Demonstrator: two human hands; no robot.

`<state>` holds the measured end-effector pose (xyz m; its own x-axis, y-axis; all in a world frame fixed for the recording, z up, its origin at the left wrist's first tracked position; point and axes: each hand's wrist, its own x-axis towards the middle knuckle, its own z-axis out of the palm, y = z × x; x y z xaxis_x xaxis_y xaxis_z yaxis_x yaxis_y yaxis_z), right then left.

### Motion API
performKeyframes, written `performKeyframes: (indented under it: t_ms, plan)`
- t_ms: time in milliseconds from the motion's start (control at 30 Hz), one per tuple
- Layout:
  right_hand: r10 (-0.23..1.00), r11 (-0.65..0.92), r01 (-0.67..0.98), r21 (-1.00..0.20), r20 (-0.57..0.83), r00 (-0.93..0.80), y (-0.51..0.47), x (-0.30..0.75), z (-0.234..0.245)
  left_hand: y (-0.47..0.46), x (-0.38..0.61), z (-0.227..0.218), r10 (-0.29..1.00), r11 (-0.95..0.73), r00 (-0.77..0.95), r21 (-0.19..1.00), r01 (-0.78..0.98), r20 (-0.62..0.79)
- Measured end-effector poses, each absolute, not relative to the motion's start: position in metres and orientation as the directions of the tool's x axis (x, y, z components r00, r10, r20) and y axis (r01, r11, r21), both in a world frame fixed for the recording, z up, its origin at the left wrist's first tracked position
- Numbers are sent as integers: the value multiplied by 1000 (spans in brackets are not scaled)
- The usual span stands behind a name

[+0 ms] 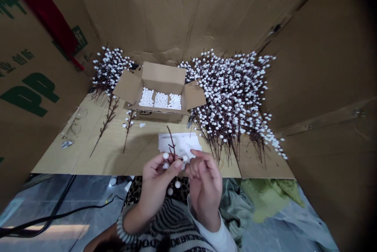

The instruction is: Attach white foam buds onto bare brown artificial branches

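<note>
Left hand (156, 181) gripping twig (172, 142), right hand (204, 191) pinching white ball (185, 158), papers (178, 140) beyond, branch heap (229, 103) nearby

Brown cardboard sheets (159, 12) wall the space, above a grey tiled floor (38, 209).

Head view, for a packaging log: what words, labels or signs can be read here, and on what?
"PP": large green letters on the left cardboard wall.
Row of characters above them on that wall: too skewed to read.
Green mark on the upper-left cardboard: too blurred to read.
Small print on the open cardboard box: too small to read.
Lettering on the striped sweater: too blurred to read.
</note>
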<state>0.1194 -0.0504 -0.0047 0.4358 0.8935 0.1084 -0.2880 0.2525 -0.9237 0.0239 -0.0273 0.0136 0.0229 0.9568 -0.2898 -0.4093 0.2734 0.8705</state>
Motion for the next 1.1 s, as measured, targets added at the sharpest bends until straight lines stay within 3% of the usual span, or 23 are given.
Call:
performKeyframes:
  t_ms: [167,367,600,800,967,1100]
  plan:
    - [925,110,-518,-848,-103,365,-37,139,2,-23,21,19,917,369,88,743,-559,-390]
    - [934,-35,-532,-846,-216,283,-37,146,0,-24,19,22,904,409,155,695,-592,-399]
    - [857,255,-147,-956,153,493,-38,141,-2,-23,19,23,915,376,95,745,-552,-391]
    - [847,351,23,-936,329,417,-41,143,10,-25,16,14,961,270,55,870,-412,-272]
    - [774,479,387,-788,587,236,-47,147,18,-25,11,14,993,118,2,973,-199,-120]
    - [768,491,469,-734,619,166,-48,147,22,-25,10,17,1000,28,7,997,-69,-28]
